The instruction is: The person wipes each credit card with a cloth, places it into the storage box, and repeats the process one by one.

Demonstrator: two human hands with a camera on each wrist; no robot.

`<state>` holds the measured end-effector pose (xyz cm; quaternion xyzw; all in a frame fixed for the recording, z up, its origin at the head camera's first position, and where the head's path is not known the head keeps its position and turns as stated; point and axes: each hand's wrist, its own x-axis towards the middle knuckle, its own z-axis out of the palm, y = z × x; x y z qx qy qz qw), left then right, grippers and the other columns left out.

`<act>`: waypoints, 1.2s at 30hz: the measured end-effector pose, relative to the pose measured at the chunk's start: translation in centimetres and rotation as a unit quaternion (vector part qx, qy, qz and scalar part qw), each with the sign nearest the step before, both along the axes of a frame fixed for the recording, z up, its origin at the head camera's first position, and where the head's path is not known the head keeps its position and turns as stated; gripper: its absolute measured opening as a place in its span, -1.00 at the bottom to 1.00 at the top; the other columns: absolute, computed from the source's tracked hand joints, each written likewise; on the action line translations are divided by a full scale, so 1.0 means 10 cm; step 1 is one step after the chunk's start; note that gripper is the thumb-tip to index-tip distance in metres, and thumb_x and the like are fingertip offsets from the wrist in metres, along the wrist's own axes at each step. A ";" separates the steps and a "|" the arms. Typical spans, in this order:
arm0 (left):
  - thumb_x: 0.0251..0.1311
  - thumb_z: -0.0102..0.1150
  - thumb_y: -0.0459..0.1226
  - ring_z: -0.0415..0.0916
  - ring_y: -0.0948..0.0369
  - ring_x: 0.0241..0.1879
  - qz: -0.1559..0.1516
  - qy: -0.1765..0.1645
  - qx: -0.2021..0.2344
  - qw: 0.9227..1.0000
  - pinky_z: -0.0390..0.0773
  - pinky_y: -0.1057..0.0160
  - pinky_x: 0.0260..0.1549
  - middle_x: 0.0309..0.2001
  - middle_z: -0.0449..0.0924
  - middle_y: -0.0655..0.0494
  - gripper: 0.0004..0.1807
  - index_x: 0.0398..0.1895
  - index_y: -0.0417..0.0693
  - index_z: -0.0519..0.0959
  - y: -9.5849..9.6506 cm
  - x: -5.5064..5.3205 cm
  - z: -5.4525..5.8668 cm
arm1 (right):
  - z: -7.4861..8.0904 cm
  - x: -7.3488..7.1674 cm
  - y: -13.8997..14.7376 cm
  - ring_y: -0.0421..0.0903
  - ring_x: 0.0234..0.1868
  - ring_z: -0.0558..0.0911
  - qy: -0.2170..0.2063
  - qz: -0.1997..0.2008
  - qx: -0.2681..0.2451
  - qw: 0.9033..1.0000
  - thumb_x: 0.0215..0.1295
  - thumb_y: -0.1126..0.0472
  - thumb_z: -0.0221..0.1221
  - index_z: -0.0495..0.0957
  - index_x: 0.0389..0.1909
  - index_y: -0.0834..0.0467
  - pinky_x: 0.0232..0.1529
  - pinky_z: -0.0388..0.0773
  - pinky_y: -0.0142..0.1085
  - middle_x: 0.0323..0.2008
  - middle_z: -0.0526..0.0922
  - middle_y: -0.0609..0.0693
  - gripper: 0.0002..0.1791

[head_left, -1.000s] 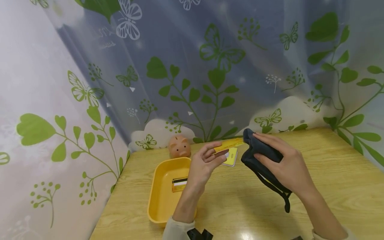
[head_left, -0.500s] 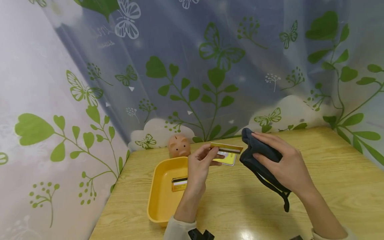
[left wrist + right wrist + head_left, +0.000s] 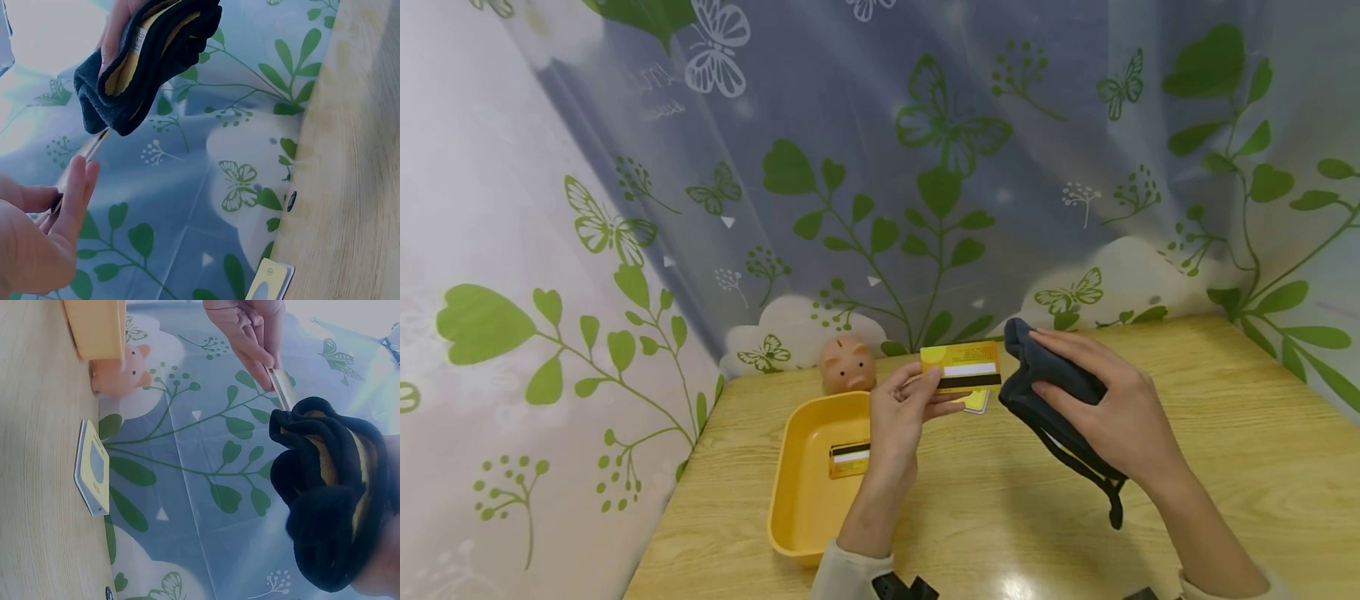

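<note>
My left hand [image 3: 898, 417] pinches a yellow bank card [image 3: 961, 367] between thumb and fingers. Its back faces me in the head view, with a black magnetic stripe and a white signature strip. To the right, my right hand [image 3: 1108, 396] grips a dark navy fabric pouch [image 3: 1052, 375] with a dangling strap. The mouth of the pouch points at the card, whose right edge is close by it. Yellow lining [image 3: 325, 456] shows between the pouch's dark folds in the right wrist view.
A yellow plastic tray [image 3: 780, 492] on the wooden table [image 3: 1000, 483] holds another bank card [image 3: 848, 460]. Behind the tray stands a piggy bank [image 3: 847, 367]. A yellow-and-white booklet-like item [image 3: 92, 469] lies near the back, partly behind the held card in the head view.
The card has come out of the pouch mouth to the left, and my left hand has turned it so its striped back faces me. The right hand and pouch have barely moved.
</note>
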<state>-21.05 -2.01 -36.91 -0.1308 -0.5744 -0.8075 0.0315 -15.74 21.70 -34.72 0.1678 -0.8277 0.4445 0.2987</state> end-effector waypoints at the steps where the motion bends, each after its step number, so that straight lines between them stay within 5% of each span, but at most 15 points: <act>1: 0.43 0.26 -0.34 0.80 0.04 -0.31 -0.005 -0.001 -0.002 1.000 0.76 -0.02 -0.15 -0.27 0.74 -0.07 -0.71 0.15 -0.25 0.59 0.00 0.01 0.00 | 0.00 0.00 0.00 -0.08 0.31 0.55 0.002 0.001 0.000 1.000 0.26 0.33 0.45 0.54 0.39 -0.23 0.06 0.44 -0.70 0.38 0.53 -0.12 -0.28; 6: 0.45 0.22 -0.38 0.79 0.10 -0.39 -0.027 0.016 -0.011 0.999 0.75 -0.04 -0.13 -0.47 0.69 0.00 -0.51 0.40 0.03 0.47 0.00 0.02 0.01 | -0.02 -0.01 -0.03 -0.25 0.32 0.51 0.016 0.008 0.007 1.000 0.23 0.35 0.46 0.55 0.39 -0.20 0.10 0.42 -0.69 0.36 0.55 -0.06 -0.27; 12: 0.42 0.24 -0.41 0.78 0.15 -0.37 -0.037 0.029 -0.022 0.999 0.75 -0.04 -0.12 -0.53 0.60 0.02 -0.59 0.30 -0.13 0.50 0.02 0.03 0.02 | -0.02 -0.01 -0.04 -0.26 0.33 0.50 0.015 0.009 0.006 1.000 0.23 0.35 0.46 0.56 0.38 -0.19 0.12 0.40 -0.69 0.35 0.56 -0.06 -0.28; 18: 0.36 0.25 -0.51 0.69 0.16 -0.38 -0.062 0.039 -0.049 0.996 0.74 -0.03 -0.06 -0.61 0.29 0.13 -0.45 0.39 -0.11 0.44 0.04 0.03 0.03 | -0.02 0.00 -0.05 -0.33 0.32 0.49 0.028 0.021 0.007 0.999 0.20 0.40 0.46 0.56 0.39 -0.15 0.13 0.43 -0.67 0.35 0.56 -0.03 -0.25; 22: 0.37 0.24 -0.52 0.70 0.16 -0.39 -0.070 0.051 -0.074 0.993 0.74 -0.01 -0.06 -0.64 0.17 0.16 -0.42 0.41 -0.07 0.42 0.04 0.04 0.02 | -0.03 -0.01 -0.12 -0.22 0.31 0.54 0.044 0.044 0.014 0.998 0.16 0.43 0.47 0.57 0.38 -0.10 0.15 0.46 -0.62 0.33 0.58 -0.03 -0.24; 25: 0.36 0.26 -0.50 0.75 0.21 -0.28 -0.075 0.055 -0.092 0.991 0.74 0.06 -0.07 -0.56 0.51 0.04 -0.41 0.42 -0.04 0.42 0.04 0.04 0.01 | -0.05 -0.01 -0.19 -0.17 0.31 0.56 0.050 0.071 0.021 0.996 0.15 0.43 0.48 0.57 0.38 -0.07 0.16 0.48 -0.59 0.34 0.58 -0.05 -0.25; 27: 0.37 0.24 -0.51 0.77 0.16 -0.19 -0.073 0.055 -0.110 0.990 0.73 0.15 -0.08 -0.32 0.74 -0.11 -0.41 0.42 0.00 0.43 0.05 0.04 0.00 | -0.06 0.00 -0.25 -0.13 0.31 0.56 0.043 0.089 0.023 0.995 0.17 0.41 0.47 0.57 0.38 -0.07 0.16 0.50 -0.57 0.35 0.57 -0.08 -0.25; 30: 0.37 0.18 -0.56 0.75 0.09 -0.04 -0.073 0.053 -0.124 0.988 0.69 0.28 -0.13 0.03 0.73 -0.24 -0.38 0.44 0.03 0.42 0.05 0.04 0.00 | -0.09 0.00 -0.33 -0.05 0.33 0.56 0.032 0.116 0.027 0.992 0.19 0.40 0.46 0.56 0.38 -0.08 0.17 0.51 -0.54 0.36 0.55 -0.10 -0.27; 32: 0.35 0.13 -0.60 0.75 0.09 -0.05 -0.069 0.055 -0.132 0.987 0.65 0.33 -0.21 0.03 0.73 -0.24 -0.35 0.44 0.06 0.44 0.05 0.05 0.00 | -0.10 0.01 -0.37 -0.01 0.33 0.56 0.026 0.127 0.037 0.991 0.20 0.40 0.46 0.55 0.39 -0.08 0.17 0.54 -0.49 0.37 0.53 -0.11 -0.27; 36: 0.33 0.09 -0.63 0.58 0.32 -0.52 -0.066 0.072 -0.148 0.984 0.40 0.39 -0.56 -0.11 0.76 -0.29 -0.35 0.43 0.02 0.46 0.05 0.05 -0.02 | -0.13 0.01 -0.41 -0.01 0.31 0.58 0.022 0.132 0.072 0.988 0.19 0.37 0.47 0.54 0.41 -0.10 0.14 0.64 -0.24 0.38 0.51 -0.13 -0.25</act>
